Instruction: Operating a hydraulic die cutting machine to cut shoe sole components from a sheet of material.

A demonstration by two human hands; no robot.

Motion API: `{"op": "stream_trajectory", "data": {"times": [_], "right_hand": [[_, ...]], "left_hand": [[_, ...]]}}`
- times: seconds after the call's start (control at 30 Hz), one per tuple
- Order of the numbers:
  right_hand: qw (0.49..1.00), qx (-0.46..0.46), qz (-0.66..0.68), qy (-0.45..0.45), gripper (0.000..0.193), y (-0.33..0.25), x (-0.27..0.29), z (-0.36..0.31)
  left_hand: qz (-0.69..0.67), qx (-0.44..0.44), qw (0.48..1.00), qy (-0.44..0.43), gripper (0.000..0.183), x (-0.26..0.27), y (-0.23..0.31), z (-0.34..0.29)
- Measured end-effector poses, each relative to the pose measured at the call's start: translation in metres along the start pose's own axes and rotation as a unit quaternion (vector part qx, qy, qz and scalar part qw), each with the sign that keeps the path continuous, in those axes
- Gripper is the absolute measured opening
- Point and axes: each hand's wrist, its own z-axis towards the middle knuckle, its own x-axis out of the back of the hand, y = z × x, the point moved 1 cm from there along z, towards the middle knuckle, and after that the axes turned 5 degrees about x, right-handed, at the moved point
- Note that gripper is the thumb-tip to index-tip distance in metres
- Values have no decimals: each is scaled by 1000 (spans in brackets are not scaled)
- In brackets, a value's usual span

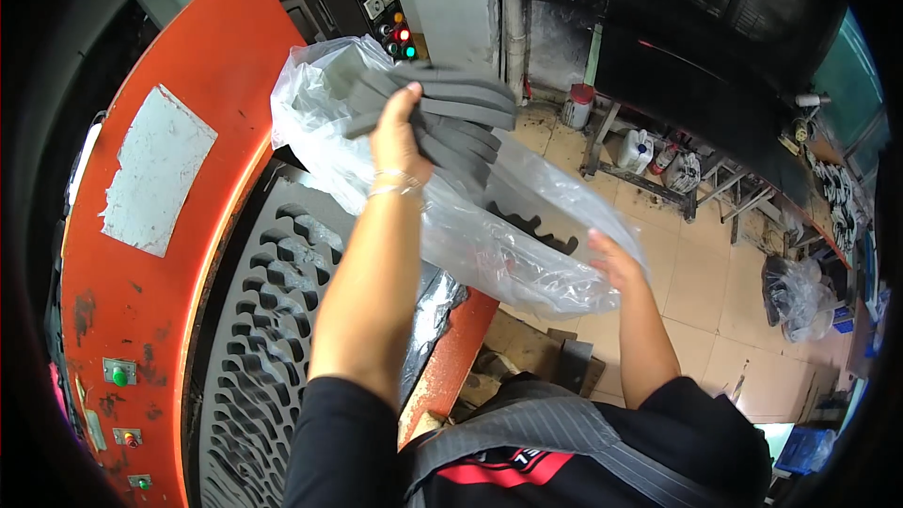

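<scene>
My left hand (403,136) is closed round a stack of grey foam pieces (461,103), long, curved and sole-like, some fanned out and slightly blurred. The stack is over the mouth of a large clear plastic bag (489,254). At the bag's right edge, my right hand (616,263) grips the film, its fingers partly hidden by it. Inside the bag, dark wavy-edged pieces (531,226) show through. Below my left forearm lies a grey foam sheet (263,320) with rows of curved cut-outs, on the machine bed.
An orange machine cover (150,226) with buttons curves along the left. A control box (362,5) with lit lamps stands behind the bag. Far right are a dark-topped table (696,94), white jugs (636,150) under it, and a bundled plastic bag (800,296) on the tiled floor.
</scene>
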Motion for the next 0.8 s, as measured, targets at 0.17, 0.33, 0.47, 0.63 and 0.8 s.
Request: {"op": "stream_trajectory", "data": {"times": [0.17,0.33,0.47,0.63,0.8], "right_hand": [[965,143,219,38,54,-86,57,-18],[874,290,387,-49,42,-150,29,-12],[883,208,396,-145,58,-185,-49,-91],[850,262,234,-392,42,-186,-112,-146],[721,204,112,-652,40,-139,-296,-335]], "left_hand": [[301,-89,915,252,60,75,-89,31],[438,-37,869,228,106,84,-74,-7],[677,-33,734,-40,90,126,-81,-73],[724,78,625,-282,80,122,-90,-228],[669,-123,713,-168,51,228,-63,-409]]}}
